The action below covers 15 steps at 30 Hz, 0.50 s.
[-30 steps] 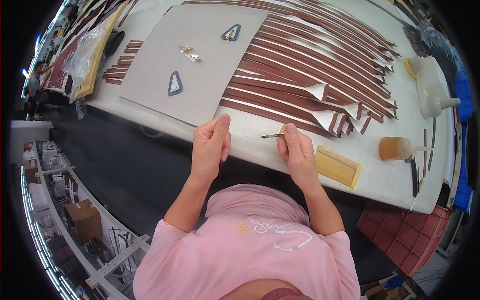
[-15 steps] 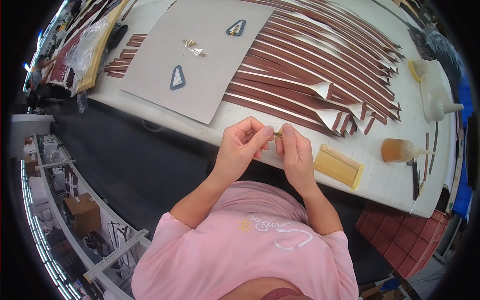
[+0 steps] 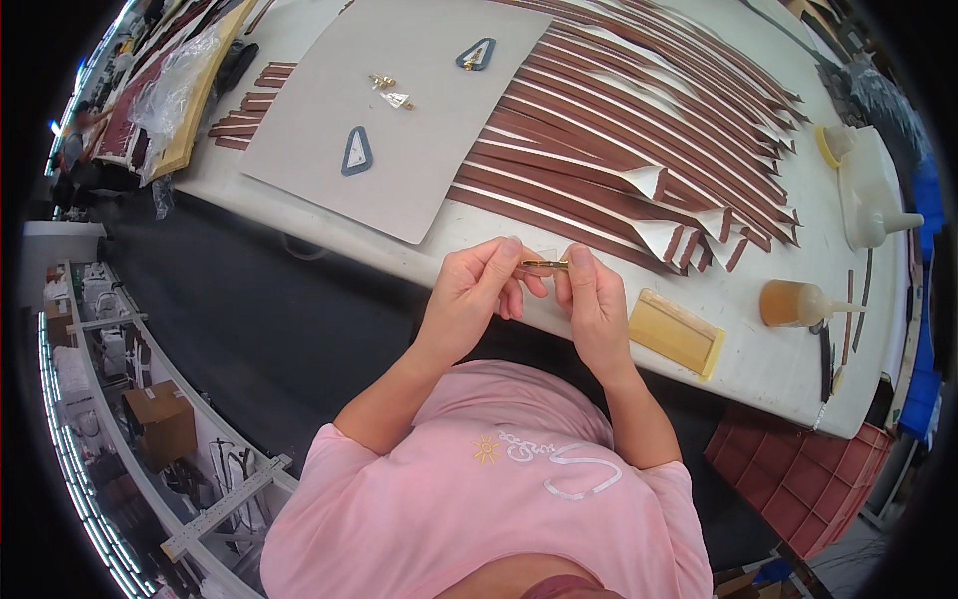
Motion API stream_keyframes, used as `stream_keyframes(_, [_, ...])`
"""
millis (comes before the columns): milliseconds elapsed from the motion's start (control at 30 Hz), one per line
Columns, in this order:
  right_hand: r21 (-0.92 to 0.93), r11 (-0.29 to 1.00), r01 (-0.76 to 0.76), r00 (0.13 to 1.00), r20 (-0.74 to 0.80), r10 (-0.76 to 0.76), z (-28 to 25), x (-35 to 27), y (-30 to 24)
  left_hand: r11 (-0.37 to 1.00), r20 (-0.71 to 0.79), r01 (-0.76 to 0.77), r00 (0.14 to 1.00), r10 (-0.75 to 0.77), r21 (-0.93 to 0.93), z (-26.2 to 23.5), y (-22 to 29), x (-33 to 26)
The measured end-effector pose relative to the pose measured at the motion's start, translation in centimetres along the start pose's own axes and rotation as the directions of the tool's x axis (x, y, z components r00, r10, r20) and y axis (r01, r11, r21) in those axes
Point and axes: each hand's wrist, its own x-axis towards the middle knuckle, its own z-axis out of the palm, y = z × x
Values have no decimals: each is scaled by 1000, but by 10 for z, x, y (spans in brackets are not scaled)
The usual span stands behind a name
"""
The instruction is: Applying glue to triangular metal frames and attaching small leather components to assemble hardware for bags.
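Observation:
Between my two hands, over the table's near edge, is a small slender gold-coloured metal fitting (image 3: pixel 544 264); a bit of clear film seems to be beside it. My left hand (image 3: pixel 474 290) pinches its left end with thumb and fingers, and my right hand (image 3: pixel 593 309) pinches its right end. On the grey board (image 3: pixel 329 120) beyond lie two blue triangular pieces, one near (image 3: pixel 356 152) and one farther right (image 3: pixel 475 55). Small gold fittings (image 3: pixel 381 82) lie between them, with a clear-wrapped one (image 3: pixel 396 101) alongside.
Many brown strips with white edges (image 3: pixel 619 150) cover the table (image 3: pixel 469 228) to the right. Near my right hand lies a yellowish rectangular block (image 3: pixel 676 334). A bottle of amber liquid (image 3: pixel 793 302) and a white bottle (image 3: pixel 873 190) stand at right. A red crate (image 3: pixel 798 474) sits below.
My hands have drawn slightly apart, so more of the gold fitting shows between my fingertips. Both hands still hold it, and the table's things look the same.

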Motion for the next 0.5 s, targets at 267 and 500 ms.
stream_keyframes(267, [27, 998, 54, 996, -66, -52, 9, -1, 2, 994, -47, -112, 993, 113, 9, 23, 4, 8])
stream_keyframes(500, [14, 1000, 25, 998, -51, -25, 4, 0, 6, 999, -83, -36, 996, 33, -30, 19, -6, 9])
